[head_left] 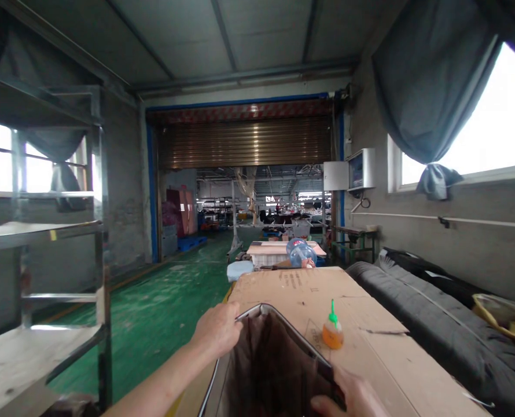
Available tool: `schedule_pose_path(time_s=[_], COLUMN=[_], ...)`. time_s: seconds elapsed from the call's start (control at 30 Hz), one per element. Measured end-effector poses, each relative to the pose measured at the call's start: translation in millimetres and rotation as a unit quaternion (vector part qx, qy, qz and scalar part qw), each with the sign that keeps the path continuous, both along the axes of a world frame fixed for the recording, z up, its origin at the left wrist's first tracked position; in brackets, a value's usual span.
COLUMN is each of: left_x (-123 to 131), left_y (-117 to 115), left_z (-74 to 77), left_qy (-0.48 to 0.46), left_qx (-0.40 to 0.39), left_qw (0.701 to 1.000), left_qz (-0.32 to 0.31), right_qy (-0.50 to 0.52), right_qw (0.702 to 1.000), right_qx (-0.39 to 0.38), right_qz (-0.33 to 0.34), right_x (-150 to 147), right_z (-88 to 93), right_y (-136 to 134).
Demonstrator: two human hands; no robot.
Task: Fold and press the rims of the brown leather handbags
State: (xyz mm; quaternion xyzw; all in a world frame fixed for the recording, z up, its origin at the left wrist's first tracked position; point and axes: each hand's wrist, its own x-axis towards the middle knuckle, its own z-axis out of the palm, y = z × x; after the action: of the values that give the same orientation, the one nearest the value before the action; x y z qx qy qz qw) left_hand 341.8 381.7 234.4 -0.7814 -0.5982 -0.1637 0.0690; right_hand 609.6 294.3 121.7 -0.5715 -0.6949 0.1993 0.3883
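My left hand (217, 330) grips the far left corner of a dark brown leather piece with a pale edge (270, 359), fingers curled over its rim. My right hand (348, 399) pinches the near right edge of the same piece at the bottom of the view. The piece is lifted over a cardboard-covered table (370, 330). A small orange glue bottle with a green nozzle (333, 329) stands upright on the cardboard just right of the piece.
A metal shelf rack (44, 278) stands at the left. Rolls of dark material (435, 324) lie along the right wall under a curtained window. A water jug (301, 252) lies beyond the table. The green floor (166, 301) leads to an open roller door.
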Motion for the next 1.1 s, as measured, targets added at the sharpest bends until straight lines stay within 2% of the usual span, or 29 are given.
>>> schedule_pose_path(time_s=[0.1,0.2,0.27,0.43,0.5,0.67,0.77,0.83,0.97,1.1], left_x=[-8,-17,-23,-31,-29,-11,5,14,21,17], left_y=[2,2,1,-3,-5,-6,-8,-9,-7,2], left_z=[-1.4,-3.2,-4.8,-10.1,-10.9,-3.0,4.7,7.2,2.0,-7.2], left_qy=[0.005,0.003,-0.005,-0.023,-0.038,-0.033,-0.03,-0.031,-0.037,-0.067], left_qx=[-0.003,0.001,0.002,-0.02,-0.004,0.066,0.066,0.054,0.049,0.052], left_qw=[1.0,1.0,1.0,0.999,0.998,0.987,0.975,0.97,0.975,0.976], left_qz=[-0.003,-0.008,-0.006,-0.026,-0.045,-0.142,-0.211,-0.236,-0.214,-0.202], right_qy=[-0.033,-0.065,-0.073,0.013,0.035,0.045,0.036,0.028,0.035,0.037], right_qw=[0.999,0.998,0.997,0.999,0.998,0.996,0.996,0.997,0.997,0.996], right_qx=[-0.013,0.015,0.032,0.037,0.038,0.042,0.036,0.029,0.026,0.029], right_qz=[0.003,-0.009,-0.016,0.027,0.044,0.063,0.068,0.065,0.066,0.072], right_x=[2,3,3,1,1,5,6,7,10,14], right_z=[16.7,34.3,39.4,26.7,22.1,22.4,23.0,22.5,20.8,20.1], right_y=[-4,-7,-6,10,16,22,21,20,20,23])
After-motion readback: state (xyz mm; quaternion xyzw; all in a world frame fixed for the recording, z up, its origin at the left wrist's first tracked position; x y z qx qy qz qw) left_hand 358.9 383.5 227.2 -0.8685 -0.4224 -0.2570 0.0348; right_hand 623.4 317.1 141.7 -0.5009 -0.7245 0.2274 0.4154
